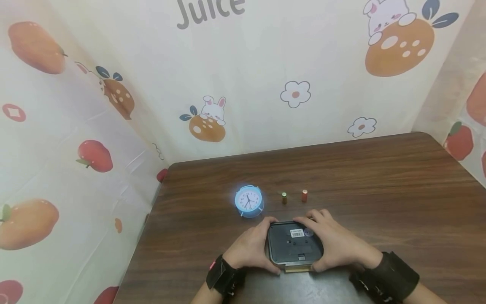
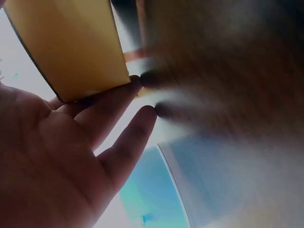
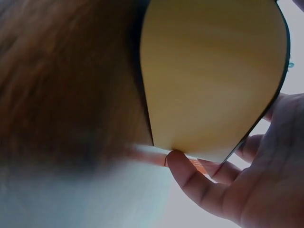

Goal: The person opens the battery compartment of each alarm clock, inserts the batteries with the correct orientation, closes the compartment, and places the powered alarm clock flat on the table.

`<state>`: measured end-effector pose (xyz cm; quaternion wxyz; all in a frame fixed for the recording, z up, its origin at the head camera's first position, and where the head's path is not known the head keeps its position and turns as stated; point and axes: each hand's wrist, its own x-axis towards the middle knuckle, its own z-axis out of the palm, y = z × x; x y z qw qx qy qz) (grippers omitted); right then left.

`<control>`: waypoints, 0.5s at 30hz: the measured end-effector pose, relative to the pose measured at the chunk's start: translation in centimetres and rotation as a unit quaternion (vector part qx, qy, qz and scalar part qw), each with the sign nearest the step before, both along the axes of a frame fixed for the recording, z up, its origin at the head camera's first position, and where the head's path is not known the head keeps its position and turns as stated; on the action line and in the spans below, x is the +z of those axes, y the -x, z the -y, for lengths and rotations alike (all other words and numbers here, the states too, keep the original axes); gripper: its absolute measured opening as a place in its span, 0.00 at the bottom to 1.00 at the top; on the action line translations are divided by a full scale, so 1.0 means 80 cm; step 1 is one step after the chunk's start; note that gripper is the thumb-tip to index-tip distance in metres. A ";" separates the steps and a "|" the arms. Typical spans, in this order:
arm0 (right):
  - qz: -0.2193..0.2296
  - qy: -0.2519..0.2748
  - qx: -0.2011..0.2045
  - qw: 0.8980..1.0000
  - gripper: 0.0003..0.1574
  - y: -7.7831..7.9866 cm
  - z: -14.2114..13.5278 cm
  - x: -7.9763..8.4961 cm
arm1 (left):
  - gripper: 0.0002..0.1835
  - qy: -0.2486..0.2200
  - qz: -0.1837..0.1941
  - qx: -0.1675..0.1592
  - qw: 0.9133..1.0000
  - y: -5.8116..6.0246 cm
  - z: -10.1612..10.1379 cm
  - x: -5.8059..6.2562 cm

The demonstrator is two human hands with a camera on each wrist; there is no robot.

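Observation:
Between my two hands sits a squarish black and gold clock (image 1: 295, 245), its dark back turned up. That back carries a barcode label, small knobs and a lid with a catch. My left hand (image 1: 250, 250) grips the left side, thumb at the near corner and fingers at the far one. On the opposite side my right hand (image 1: 336, 242) holds it the same way. Both wrist views show the smooth gold side (image 2: 71, 47) of the clock close up, with fingertips (image 3: 180, 164) along its edge. The clock's front is hidden.
A small round light-blue alarm clock (image 1: 249, 201) stands beyond my left hand. Two short batteries, one with a green top (image 1: 284, 198) and one reddish (image 1: 304, 196), stand upright behind the black clock. Printed curtains (image 1: 258, 118) hang along the table's (image 1: 379, 169) back and sides.

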<state>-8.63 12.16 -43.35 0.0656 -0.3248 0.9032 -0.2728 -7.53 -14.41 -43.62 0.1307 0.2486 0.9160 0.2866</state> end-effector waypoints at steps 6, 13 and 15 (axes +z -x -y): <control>-0.002 -0.006 -0.002 1.000 0.68 -0.002 0.001 -0.001 | 0.63 0.017 -0.013 0.004 1.000 -0.001 -0.001 -0.001; 0.003 0.006 0.001 1.000 0.65 -0.003 -0.001 -0.001 | 0.63 0.016 -0.016 0.003 1.000 -0.001 -0.001 -0.001; -0.007 0.015 0.001 1.000 0.59 -0.004 0.000 -0.001 | 0.64 0.015 -0.015 -0.001 1.000 0.000 -0.001 -0.002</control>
